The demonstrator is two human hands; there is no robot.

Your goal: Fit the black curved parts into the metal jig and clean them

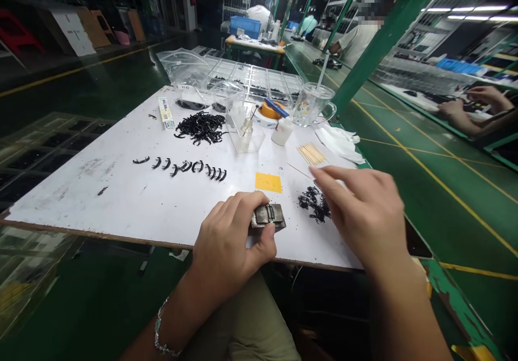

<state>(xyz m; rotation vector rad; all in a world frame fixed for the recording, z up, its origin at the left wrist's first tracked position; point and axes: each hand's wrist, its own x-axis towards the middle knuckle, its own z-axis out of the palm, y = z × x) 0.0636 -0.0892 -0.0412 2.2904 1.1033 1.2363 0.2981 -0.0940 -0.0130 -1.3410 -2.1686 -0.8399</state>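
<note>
My left hand [230, 242] grips a small grey metal block [268, 216] at the near edge of the white board [121, 188]. My right hand [360, 210] hovers over a heap of tiny black parts [313, 203], fingers stretched toward the bundle of wooden sticks [311, 154]; it holds nothing that I can see. A yellow square pad [268, 182] lies just beyond the block. A row of curved black parts [186, 167] runs across the board's middle, with a bigger pile of the same parts [200, 126] behind it.
A clear box with a small bottle [245, 129], a white bottle [282, 130], an orange tape roll [270, 111], a clear cup with straw [312, 103] and white cloths [338, 142] sit at the back. Clear compartment trays [251, 77] lie beyond. Other people work at benches on the right.
</note>
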